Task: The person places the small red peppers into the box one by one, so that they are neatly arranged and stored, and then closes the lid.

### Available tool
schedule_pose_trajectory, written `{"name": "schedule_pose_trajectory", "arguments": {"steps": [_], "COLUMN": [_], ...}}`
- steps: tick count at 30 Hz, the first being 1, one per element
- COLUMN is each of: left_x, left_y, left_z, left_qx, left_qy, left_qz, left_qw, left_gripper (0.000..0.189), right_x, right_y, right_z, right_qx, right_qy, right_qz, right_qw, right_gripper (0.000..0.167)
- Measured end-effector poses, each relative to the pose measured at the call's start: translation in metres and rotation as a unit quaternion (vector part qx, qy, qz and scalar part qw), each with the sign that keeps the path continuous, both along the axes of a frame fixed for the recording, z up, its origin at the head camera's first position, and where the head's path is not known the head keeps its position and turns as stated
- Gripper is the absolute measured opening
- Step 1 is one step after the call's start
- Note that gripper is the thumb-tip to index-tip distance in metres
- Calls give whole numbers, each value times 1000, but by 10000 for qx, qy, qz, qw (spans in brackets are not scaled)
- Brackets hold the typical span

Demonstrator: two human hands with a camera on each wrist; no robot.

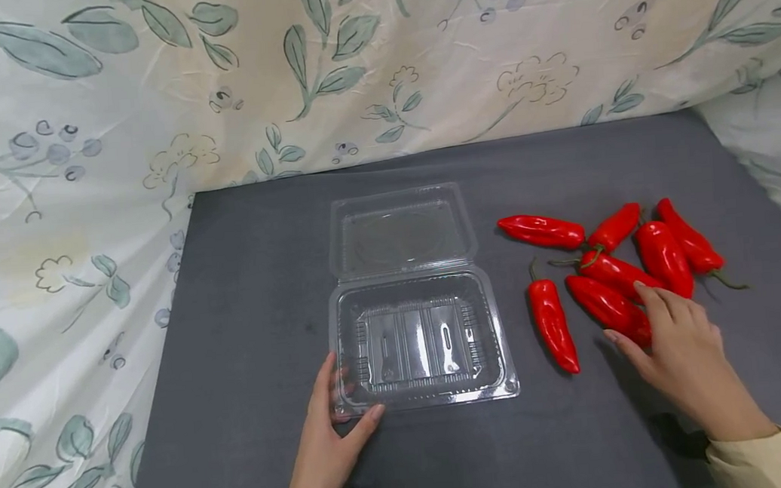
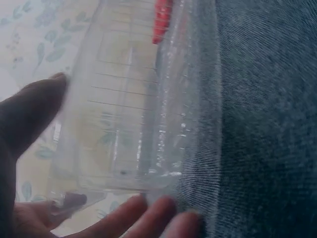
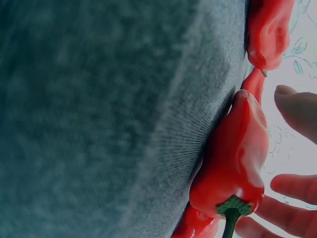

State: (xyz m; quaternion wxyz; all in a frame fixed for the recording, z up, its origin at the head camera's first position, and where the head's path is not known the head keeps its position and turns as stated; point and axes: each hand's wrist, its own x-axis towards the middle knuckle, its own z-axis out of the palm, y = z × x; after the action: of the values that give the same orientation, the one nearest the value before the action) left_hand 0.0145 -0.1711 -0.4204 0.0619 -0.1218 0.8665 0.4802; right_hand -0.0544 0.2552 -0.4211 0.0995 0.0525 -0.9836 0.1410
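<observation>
Pepper by right hand: stem seen only from right wrist.

In the left wrist view, a left hand frames one end of a clear plastic container. The thumb comes in from the left, its tip at the container's edge; the fingers lie along the bottom, one tip showing behind the see-through corner. Thin ribs cross the plastic, and glints run down one side. At the top, a red pepper is partly cut off. The dark bench fills the right; leaf-printed fabric lies beyond on the left.
</observation>
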Motion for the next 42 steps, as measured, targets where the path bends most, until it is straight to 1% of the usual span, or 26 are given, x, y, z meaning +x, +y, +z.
{"name": "schedule_pose_trajectory", "arguments": {"steps": [5, 8, 11, 15, 19, 24, 28, 35, 42], "left_x": [-1, -2, -4, -6, -6, -7, -7, -8, -10], "left_y": [-3, -3, -2, 0, 1, 2, 3, 2, 1], "left_z": [-1, -2, -3, -5, -6, -8, -9, -10, -9], "left_qx": [-66, -49, -61, -69, -65, 32, 64, 94, 146], "left_qy": [400, 491, 403, 245, 159, 91, 81, 133, 142], "left_qz": [-6, -7, 5, 61, 118, 189, 215, 185, 171], "left_qw": [9992, 9988, 9992, 9997, 9998, 9998, 9997, 9997, 9996], "left_gripper": [88, 88, 90, 93, 94, 96, 95, 94, 94], "right_x": [-1, -1, -1, -2, -2, -2, -2, -3, -5], "right_y": [0, 0, 0, 0, 0, 3, 4, 4, 3], "right_z": [-2, -4, -4, -5, -6, -8, -9, -10, -13], "right_qx": [-80, -93, -78, 0, 110, 156, 146, 45, -27], "right_qy": [189, 140, 31, 2, -20, 56, 172, 241, 470], "right_qz": [135, 124, 79, 98, 162, 270, 331, 402, 714], "right_qw": [9997, 9998, 9999, 10000, 9998, 9995, 9992, 9989, 9963], "right_gripper": [87, 86, 85, 82, 79, 76, 78, 79, 79]}}
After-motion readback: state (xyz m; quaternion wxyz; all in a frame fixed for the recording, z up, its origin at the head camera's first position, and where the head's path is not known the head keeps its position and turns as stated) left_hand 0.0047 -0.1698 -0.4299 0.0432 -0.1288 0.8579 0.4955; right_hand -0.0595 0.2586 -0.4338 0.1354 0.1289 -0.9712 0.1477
